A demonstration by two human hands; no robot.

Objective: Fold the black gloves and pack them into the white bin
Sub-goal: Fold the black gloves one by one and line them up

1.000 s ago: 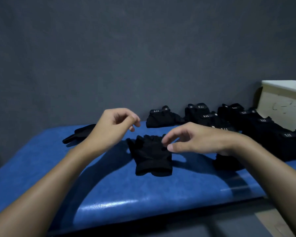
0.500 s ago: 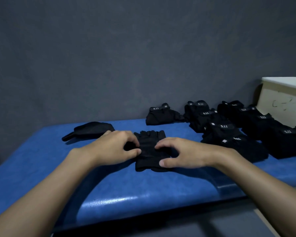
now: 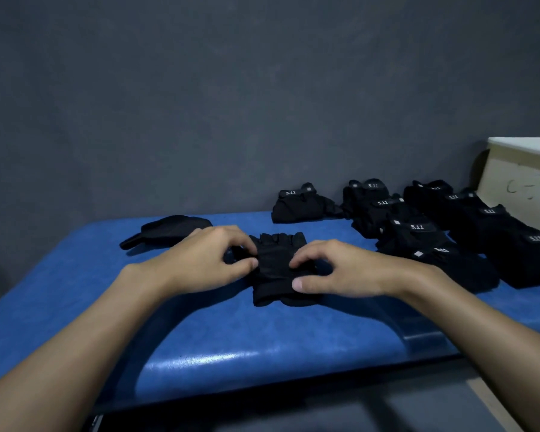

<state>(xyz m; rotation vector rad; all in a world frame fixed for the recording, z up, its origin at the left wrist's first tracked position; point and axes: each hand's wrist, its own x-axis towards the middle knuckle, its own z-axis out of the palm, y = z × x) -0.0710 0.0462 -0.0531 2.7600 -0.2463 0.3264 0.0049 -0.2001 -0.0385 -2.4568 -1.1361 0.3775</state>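
Blue surface (image 3: 231,338), frame centre — both hands, left hand (image 3: 206,263) and right hand (image 3: 334,269), pinch the glove (image 3: 276,269) with curled fingers; best to fold edges squarely.

On the worktop (image 3: 200,338), at centre: glove (image 3: 278,266), cuff nearest, finger end farthest. At its left edge, left grip (image 3: 206,260); at its right edge, right grip (image 3: 340,269), both touching it. Behind and to the left, apart: a loose glove (image 3: 169,229). Behind and to the right, near the back edge: one folded glove (image 3: 296,204). Further right: folded gloves (image 3: 418,235) in rows, touching one another. At far right, behind those rows: bin (image 3: 524,188).
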